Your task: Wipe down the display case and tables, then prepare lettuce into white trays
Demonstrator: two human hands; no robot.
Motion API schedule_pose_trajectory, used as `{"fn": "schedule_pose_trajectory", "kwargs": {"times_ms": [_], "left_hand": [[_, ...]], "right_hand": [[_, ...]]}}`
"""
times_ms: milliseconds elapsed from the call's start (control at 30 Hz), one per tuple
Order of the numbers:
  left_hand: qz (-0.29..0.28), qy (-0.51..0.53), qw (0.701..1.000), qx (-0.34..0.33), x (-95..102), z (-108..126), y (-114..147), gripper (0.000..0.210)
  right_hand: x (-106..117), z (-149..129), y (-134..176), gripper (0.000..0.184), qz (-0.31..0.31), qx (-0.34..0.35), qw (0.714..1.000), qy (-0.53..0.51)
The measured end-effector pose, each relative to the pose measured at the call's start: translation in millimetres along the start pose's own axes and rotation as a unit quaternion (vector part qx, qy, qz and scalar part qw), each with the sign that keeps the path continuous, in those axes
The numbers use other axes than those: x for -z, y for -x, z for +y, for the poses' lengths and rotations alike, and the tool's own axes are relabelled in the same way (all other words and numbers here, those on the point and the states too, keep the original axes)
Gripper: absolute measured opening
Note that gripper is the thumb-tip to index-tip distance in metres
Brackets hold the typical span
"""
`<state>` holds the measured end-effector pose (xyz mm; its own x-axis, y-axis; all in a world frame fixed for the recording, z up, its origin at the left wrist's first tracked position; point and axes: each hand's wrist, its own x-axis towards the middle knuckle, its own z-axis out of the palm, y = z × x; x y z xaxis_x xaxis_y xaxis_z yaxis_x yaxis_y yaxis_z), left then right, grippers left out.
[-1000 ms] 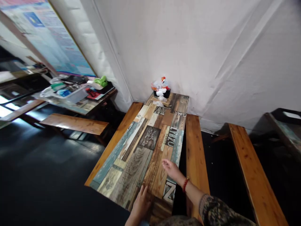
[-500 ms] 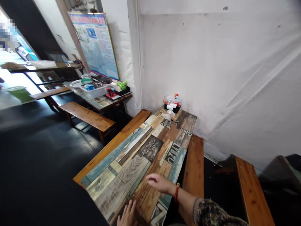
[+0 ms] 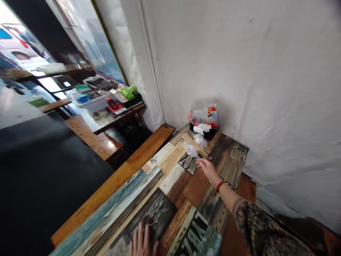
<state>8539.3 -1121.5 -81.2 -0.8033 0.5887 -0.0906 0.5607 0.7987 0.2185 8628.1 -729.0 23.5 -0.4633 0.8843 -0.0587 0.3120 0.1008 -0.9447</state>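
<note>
My right hand (image 3: 208,170), with a red bead bracelet on the wrist, reaches across the patchwork-patterned table (image 3: 195,186). Its fingers point at a crumpled clear plastic bag (image 3: 190,149), with the fingertips just short of it or at its edge. Nothing shows in that hand. Beside the bag lie thin pale wooden sticks (image 3: 188,138), like disposable chopsticks, and a second crumpled plastic bag (image 3: 200,141). Near the bottom edge, my left hand (image 3: 141,243) rests palm down on the tabletop, fingers spread and holding nothing.
Against the wall, a black container (image 3: 211,134) holds white rolled items and an orange-red plastic packet (image 3: 212,115). Wooden benches (image 3: 133,165) flank the table. Another table at left carries a white tray (image 3: 96,106) and a green packet (image 3: 129,92).
The view has moved closer to the table's wall end. My right hand has stretched forward from the near half to the plastic bags. My left hand stays low on the tabletop.
</note>
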Motion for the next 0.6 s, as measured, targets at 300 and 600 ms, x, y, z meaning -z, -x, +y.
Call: {"fn": "schedule_pose_trajectory", "kwargs": {"times_ms": [300,600], "left_hand": [[0.078,-0.026,0.997,0.003,-23.0,122,-124,0.055],[0.059,-0.023,0.998,0.016,-37.5,107,-128,0.060]], "right_hand": [[35,12,-207,0.040,0.100,0.101,0.986,0.082],[16,12,-242,0.044,0.063,0.136,0.980,0.130]]}}
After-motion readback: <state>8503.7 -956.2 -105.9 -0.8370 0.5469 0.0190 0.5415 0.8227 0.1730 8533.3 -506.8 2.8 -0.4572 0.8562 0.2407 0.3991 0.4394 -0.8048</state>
